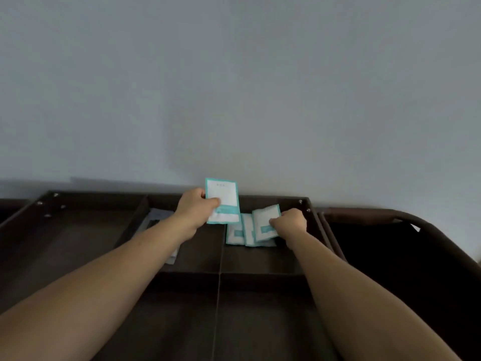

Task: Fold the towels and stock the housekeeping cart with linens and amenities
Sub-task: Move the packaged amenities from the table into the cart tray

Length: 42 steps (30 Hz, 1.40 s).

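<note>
My left hand (194, 211) pinches a white and teal amenity packet (223, 194) upright above the dark cart top (182, 256). In the cart's far right compartment my right hand (290, 221) grips another white and teal packet (265, 221), tilted over two more packets (235, 234) that lie side by side on the compartment floor. Grey packets (157, 216) lie in the middle compartment, mostly hidden by my left forearm.
Low dividers (135, 220) split the cart top into compartments. A curved brown handle bar (364, 213) runs along the cart's right side, above a dark bag opening. A pale wall (234, 100) stands right behind the cart.
</note>
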Tool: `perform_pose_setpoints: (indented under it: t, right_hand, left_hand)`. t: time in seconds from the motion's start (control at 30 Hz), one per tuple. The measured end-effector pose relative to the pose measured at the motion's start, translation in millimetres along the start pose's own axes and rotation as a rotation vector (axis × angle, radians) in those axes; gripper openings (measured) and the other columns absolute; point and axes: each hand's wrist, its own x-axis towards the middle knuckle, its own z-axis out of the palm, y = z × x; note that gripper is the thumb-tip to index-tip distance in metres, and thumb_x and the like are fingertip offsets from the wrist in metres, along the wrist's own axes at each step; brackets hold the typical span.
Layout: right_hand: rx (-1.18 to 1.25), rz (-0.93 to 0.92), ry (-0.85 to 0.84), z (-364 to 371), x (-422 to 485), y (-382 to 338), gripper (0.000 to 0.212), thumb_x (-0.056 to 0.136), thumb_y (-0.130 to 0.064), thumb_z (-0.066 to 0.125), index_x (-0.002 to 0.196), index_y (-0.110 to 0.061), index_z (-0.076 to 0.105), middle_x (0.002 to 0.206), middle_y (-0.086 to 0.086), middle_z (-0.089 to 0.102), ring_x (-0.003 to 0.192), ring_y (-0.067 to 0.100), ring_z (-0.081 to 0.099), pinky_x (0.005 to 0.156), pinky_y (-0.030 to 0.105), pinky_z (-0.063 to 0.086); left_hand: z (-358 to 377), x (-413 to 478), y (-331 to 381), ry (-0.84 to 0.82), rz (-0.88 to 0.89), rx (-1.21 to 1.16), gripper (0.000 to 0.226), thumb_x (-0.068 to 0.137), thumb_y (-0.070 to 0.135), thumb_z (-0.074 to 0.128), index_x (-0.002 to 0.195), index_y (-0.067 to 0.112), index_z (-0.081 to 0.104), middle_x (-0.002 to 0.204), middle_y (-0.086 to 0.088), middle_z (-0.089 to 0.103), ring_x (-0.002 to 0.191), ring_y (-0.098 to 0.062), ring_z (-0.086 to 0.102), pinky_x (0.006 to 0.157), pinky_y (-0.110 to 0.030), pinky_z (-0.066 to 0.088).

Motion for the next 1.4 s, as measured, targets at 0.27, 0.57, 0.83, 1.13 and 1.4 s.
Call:
perform_pose_setpoints:
  t: [0.27, 0.57, 0.83, 1.13, 1.4]
  right_hand:
    - [-0.382, -0.049, -0.007, 4, 0, -1, 0.056, 0.086, -0.027, 0.061, 0.135, -0.006, 0.047, 0.141, 0.017, 0.042, 0.127, 0.035, 0.046, 0.099, 0.040, 0.044]
    - [0.321, -0.120, -0.237, -21, -10, -50, 0.045, 0.088, -0.050, 0.065, 0.087, -0.005, 0.070, 0.071, 0.004, 0.067, 0.054, 0.018, 0.050, 0.047, 0.025, 0.038]
    - [0.393, -0.091, -0.252, -36, -10, -36, 0.026, 0.084, -0.013, 0.078, 0.100, 0.006, 0.070, 0.071, 0.009, 0.063, 0.036, 0.009, 0.051, 0.032, 0.015, 0.032]
    - [-0.285, -0.127, -0.069, -28, 19, -15, 0.035, 0.092, -0.015, 0.055, 0.120, 0.005, 0.060, 0.121, 0.021, 0.065, 0.110, 0.035, 0.063, 0.090, 0.036, 0.053]
    - [-0.402, -0.123, -0.073, -11, 15, 1, 0.044, 0.096, -0.014, 0.048, 0.136, 0.005, 0.048, 0.141, 0.029, 0.044, 0.128, 0.036, 0.048, 0.102, 0.038, 0.043]
  left_hand:
    - [20, 1, 5, 0.009, -0.019, 0.036, 0.010, 0.084, 0.013, 0.072, 0.093, 0.011, 0.066, 0.092, -0.003, 0.069, 0.074, -0.015, 0.065, 0.056, -0.023, 0.047]
    - [33, 3, 20, -0.149, 0.046, 0.050, 0.008, 0.084, 0.015, 0.068, 0.077, 0.013, 0.067, 0.077, -0.001, 0.070, 0.065, -0.010, 0.064, 0.056, -0.019, 0.048]
    - [52, -4, 26, -0.386, 0.050, -0.004, 0.007, 0.090, 0.013, 0.062, 0.093, 0.010, 0.067, 0.087, -0.007, 0.073, 0.075, -0.020, 0.072, 0.066, -0.038, 0.060]
    - [15, -7, 32, -0.163, 0.036, 0.004, 0.008, 0.087, 0.009, 0.061, 0.088, 0.016, 0.056, 0.093, -0.013, 0.072, 0.066, -0.016, 0.069, 0.054, -0.026, 0.048]
    - [-21, -31, 17, -0.037, 0.006, 0.098, 0.019, 0.090, 0.017, 0.061, 0.108, 0.014, 0.057, 0.099, -0.006, 0.070, 0.070, -0.010, 0.070, 0.056, -0.024, 0.050]
